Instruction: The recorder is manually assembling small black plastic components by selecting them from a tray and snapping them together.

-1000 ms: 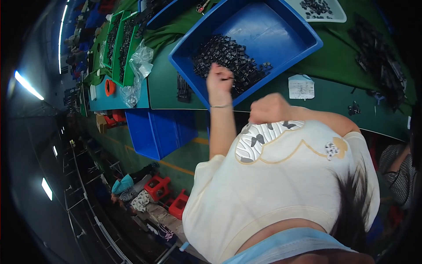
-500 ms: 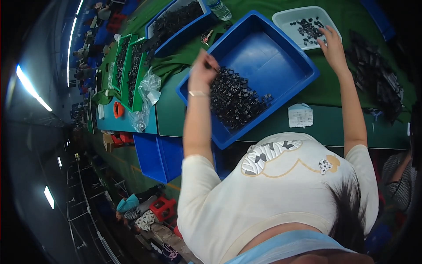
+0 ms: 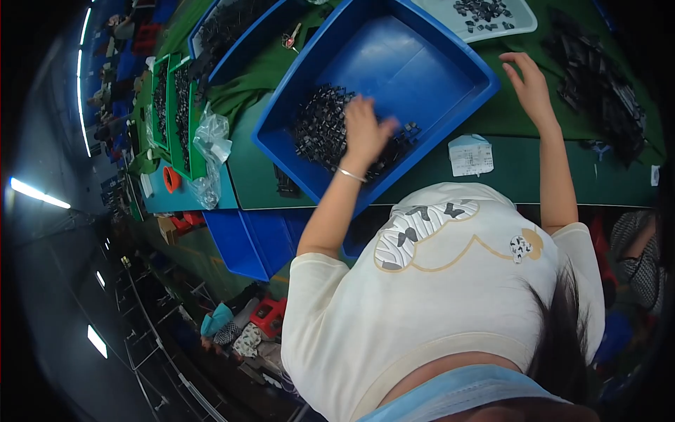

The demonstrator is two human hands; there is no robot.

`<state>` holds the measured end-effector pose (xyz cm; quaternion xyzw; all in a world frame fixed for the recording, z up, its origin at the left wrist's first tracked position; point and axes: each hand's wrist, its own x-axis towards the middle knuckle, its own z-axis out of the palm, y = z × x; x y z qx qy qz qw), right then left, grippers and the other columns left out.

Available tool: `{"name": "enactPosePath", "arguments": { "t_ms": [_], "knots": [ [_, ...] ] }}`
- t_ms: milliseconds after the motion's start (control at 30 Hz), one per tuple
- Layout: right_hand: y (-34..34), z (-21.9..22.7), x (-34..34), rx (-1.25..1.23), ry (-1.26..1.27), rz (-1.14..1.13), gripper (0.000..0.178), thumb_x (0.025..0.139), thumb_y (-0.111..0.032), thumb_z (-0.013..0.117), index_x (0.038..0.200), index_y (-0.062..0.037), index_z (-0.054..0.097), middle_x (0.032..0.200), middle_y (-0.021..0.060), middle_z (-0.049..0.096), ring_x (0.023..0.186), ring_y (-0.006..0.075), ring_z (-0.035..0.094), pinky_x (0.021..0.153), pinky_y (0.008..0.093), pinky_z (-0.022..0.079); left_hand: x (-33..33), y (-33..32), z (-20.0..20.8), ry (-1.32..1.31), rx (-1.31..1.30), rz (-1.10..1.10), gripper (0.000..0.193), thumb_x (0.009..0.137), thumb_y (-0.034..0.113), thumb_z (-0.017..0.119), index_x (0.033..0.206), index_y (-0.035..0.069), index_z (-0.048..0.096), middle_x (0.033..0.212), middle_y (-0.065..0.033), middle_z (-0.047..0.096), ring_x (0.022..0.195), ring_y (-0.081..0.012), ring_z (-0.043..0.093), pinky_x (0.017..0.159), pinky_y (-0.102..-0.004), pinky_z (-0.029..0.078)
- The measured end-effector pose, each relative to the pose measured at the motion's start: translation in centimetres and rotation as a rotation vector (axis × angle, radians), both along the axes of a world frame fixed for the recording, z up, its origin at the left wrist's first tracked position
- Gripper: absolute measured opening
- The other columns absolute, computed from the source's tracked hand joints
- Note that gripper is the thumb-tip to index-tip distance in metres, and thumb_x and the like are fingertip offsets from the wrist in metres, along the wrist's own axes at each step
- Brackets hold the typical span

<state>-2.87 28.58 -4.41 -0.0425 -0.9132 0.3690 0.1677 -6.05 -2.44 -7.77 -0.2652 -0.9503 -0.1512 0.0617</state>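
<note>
My left hand [image 3: 367,132] is inside the large blue bin [image 3: 460,60], over a pile of small black plastic parts [image 3: 322,119]. Its thumb stands apart from the fingers; the fingertips are a little blurred and partly lost against the parts. I see nothing held in it. My right hand [image 3: 532,90] hovers over the green cloth, right of the bin and below a white tray [image 3: 522,22] with more of the small black parts [image 3: 484,14]. Its fingers are bent and apart, with nothing between them.
A heap of long black pieces [image 3: 598,91] lies at the far right. On the left are green trays [image 3: 193,151] of black parts, a plastic bag [image 3: 213,141] and an orange ring [image 3: 171,179]. A paper slip [image 3: 470,156] lies before the bin; another blue bin [image 3: 246,243] stands below the table edge.
My left hand has moved from the bin's left rim down into the pile. My right hand has drawn back from the white tray. The whole view has shifted, with the table higher in it.
</note>
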Motion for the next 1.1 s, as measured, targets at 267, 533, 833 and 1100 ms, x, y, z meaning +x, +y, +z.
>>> {"name": "enactPosePath", "arguments": {
  "t_ms": [267,533,833,1100],
  "knots": [
    [-3.3,1.3,0.1,0.0,-0.033,0.165,0.011,0.072,-0.009,0.047,0.081,-0.0039,0.049,0.077,0.0076,0.049,0.073,0.0234,0.047,0.063,0.0294,0.038,3.9,-3.5,1.4,-0.291,-0.125,-0.079,0.021,0.059,0.008,0.056,0.079,0.007,0.052,0.075,-0.0089,0.049,0.074,-0.0262,0.043,0.062,-0.0322,0.037],
    [-7.0,1.7,1.6,-0.073,0.051,0.283,0.008,0.069,-0.006,0.048,0.076,-0.0029,0.05,0.073,0.0084,0.05,0.071,0.024,0.047,0.062,0.0308,0.037,2.4,-5.3,7.5,-0.645,1.336,0.371,0.011,0.078,0.008,0.042,0.088,0.006,0.043,0.102,-0.0125,0.046,0.088,-0.0195,0.048,0.071,-0.0266,0.04],
    [-14.4,1.3,2.6,-0.575,-0.318,0.635,0.021,0.074,-0.009,0.047,0.094,-0.0044,0.045,0.082,0.007,0.05,0.072,0.0139,0.049,0.065,0.0233,0.04,3.8,-4.7,6.5,-0.401,1.445,0.724,0.018,0.077,0.012,0.046,0.091,0.004,0.037,0.079,-0.0086,0.051,0.068,-0.013,0.051,0.059,-0.022,0.042],
    [-19.7,2.6,1.3,-0.837,-0.588,0.74,0.015,0.072,-0.011,0.051,0.083,-0.0033,0.044,0.066,0.0013,0.046,0.054,0.0057,0.042,0.048,0.018,0.038,5.3,-1.6,7.6,-0.413,1.33,0.393,0.032,0.069,0.001,0.054,0.096,0.001,0.036,0.084,-0.0074,0.048,0.071,-0.0084,0.047,0.063,-0.017,0.038]
  ]
}}
